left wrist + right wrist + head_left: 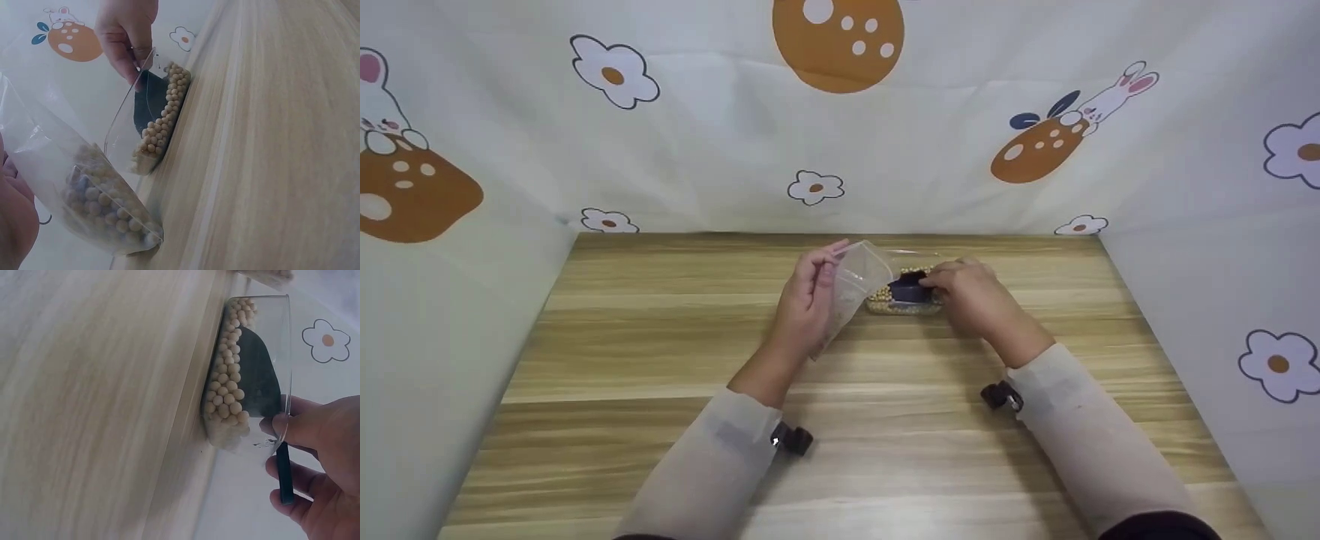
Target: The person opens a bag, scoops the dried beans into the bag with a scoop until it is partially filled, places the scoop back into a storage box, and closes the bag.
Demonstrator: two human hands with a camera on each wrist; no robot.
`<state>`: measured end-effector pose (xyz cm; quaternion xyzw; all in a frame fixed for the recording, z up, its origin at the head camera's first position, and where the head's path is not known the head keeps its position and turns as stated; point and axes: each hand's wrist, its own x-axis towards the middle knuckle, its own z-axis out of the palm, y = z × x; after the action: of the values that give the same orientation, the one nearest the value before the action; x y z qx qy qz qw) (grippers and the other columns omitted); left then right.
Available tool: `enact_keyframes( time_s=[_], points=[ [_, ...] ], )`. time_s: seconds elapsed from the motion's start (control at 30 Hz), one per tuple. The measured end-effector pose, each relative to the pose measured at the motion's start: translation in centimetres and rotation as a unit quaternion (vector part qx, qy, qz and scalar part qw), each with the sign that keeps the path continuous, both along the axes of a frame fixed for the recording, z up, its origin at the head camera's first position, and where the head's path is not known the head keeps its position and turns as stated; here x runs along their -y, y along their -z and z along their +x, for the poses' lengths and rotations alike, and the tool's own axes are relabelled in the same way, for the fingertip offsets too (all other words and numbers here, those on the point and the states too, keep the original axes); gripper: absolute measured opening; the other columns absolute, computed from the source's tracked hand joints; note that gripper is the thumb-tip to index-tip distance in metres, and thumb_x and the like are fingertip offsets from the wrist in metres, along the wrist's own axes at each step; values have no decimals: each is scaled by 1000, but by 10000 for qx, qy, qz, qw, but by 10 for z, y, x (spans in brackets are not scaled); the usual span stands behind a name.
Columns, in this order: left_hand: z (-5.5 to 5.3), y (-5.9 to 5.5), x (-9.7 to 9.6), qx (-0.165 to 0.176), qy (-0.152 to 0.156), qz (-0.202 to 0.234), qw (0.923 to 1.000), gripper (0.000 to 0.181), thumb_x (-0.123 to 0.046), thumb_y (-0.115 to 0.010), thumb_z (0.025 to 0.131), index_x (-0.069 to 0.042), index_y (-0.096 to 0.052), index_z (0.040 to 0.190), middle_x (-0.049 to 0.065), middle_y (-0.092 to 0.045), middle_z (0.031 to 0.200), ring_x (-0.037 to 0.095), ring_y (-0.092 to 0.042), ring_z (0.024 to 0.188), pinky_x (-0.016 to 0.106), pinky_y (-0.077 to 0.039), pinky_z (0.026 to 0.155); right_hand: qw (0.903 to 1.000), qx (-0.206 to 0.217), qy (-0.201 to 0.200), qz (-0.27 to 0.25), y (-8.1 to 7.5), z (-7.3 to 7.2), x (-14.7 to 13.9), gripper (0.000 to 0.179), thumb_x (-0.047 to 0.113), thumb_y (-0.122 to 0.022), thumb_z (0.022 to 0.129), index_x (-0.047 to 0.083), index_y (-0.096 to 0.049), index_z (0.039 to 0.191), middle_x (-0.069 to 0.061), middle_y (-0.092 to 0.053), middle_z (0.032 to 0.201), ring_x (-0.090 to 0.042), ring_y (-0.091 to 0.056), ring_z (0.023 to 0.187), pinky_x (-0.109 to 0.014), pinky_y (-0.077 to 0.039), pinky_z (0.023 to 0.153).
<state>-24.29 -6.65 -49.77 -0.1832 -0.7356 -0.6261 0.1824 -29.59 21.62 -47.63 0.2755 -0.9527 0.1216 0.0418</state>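
A clear plastic container of round, pale yellow soybeans stands near the table's back. My right hand grips the handle of a dark scoop, whose blade sits inside the container among the beans. To the left of it, my left hand holds a clear zip bag by its upper edge, tilted with its mouth toward the container. More soybeans lie in the bottom of that bag, as the left wrist view shows.
The wood-grain table reaches back to a pale curtain printed with flowers and rabbits, which also hangs at both sides. A small black camera is strapped at the left wrist, another camera at the right.
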Motion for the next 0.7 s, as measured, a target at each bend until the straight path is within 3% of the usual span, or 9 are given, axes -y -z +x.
enact_keyframes(
  time_s=[0.3, 0.43, 0.7],
  points=[
    [-1, 1, -1, 73, -89, -8, 9999, 21, -25, -42, 117, -10, -56, 120, 2, -62, 156, 19, -57, 147, 42, -42, 127, 9997, -149, -158, 84, 1, -1, 13, 27, 7, -71, 99, 17, -80, 123, -4, -81, 125, -33, -69, 111, -54, -51, 95],
    [0, 1, -1, 84, -40, 32, 10000, 21, -26, -42, 116, -10, -56, 120, 3, -62, 157, 20, -57, 147, 43, -42, 127, 9998, -108, -145, -31, 3, -4, 16, 25, 9, -70, 101, 16, -81, 122, -5, -81, 124, -34, -68, 110, -54, -50, 94],
    [-1, 2, 0, -83, -83, -136, 9998, 17, -19, -41, 117, -8, -54, 121, 1, -63, 155, 19, -57, 148, 43, -42, 126, 9992, 113, -102, -367, 11, -8, 12, 29, 9, -67, 103, 14, -78, 129, -9, -78, 131, -35, -69, 124, -55, -51, 109]
  ],
)
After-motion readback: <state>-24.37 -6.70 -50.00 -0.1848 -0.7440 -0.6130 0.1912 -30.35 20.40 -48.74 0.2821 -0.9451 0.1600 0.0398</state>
